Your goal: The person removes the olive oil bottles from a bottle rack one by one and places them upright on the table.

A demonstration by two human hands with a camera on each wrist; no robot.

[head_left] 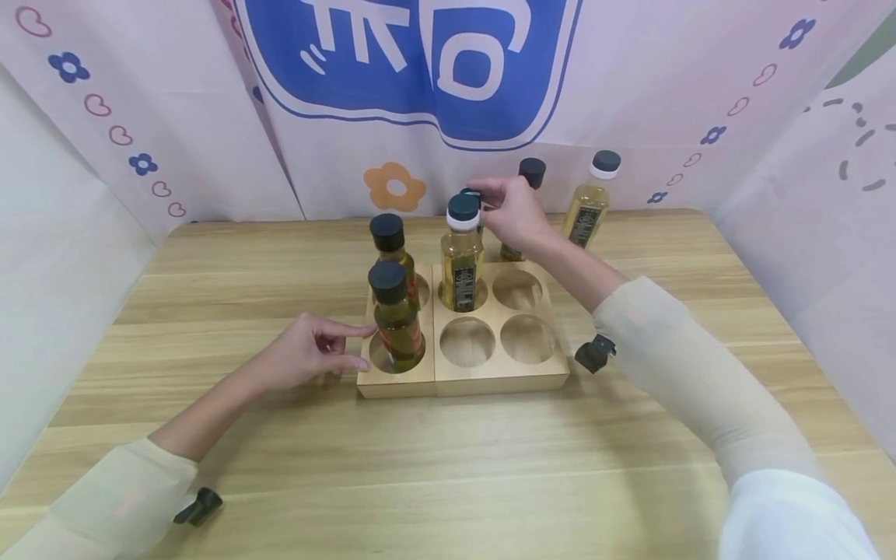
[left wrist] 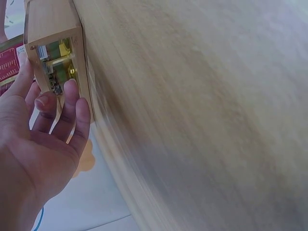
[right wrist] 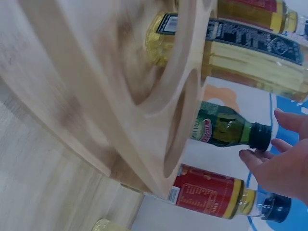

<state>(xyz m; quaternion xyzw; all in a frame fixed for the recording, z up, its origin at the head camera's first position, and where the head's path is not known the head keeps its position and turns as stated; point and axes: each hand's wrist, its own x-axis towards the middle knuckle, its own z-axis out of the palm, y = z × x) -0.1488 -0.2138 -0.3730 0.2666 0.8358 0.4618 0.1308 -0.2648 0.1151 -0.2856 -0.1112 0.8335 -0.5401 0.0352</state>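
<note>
My right hand (head_left: 514,210) reaches behind the wooden rack (head_left: 500,381) and pinches the dark cap of a small green glass bottle (right wrist: 224,126), whose lower part the rack hides in the right wrist view. My left hand (head_left: 308,354) is at the rack's left end, forefinger and thumb touching its side; the other fingers are loosely bent in the left wrist view. Two dark-capped oil bottles with red labels, a front one (head_left: 399,330) and a back one (head_left: 388,233), stand in the left holes. A pale yellow oil bottle (head_left: 462,260) stands in the back middle hole.
Behind the rack's right side stands a black-capped bottle (head_left: 532,173), partly hidden by my right hand. Farther right is another pale yellow bottle (head_left: 588,206) with a dark label. A printed cloth (head_left: 336,163) hangs along the back edge of the wood-grain table (head_left: 490,467).
</note>
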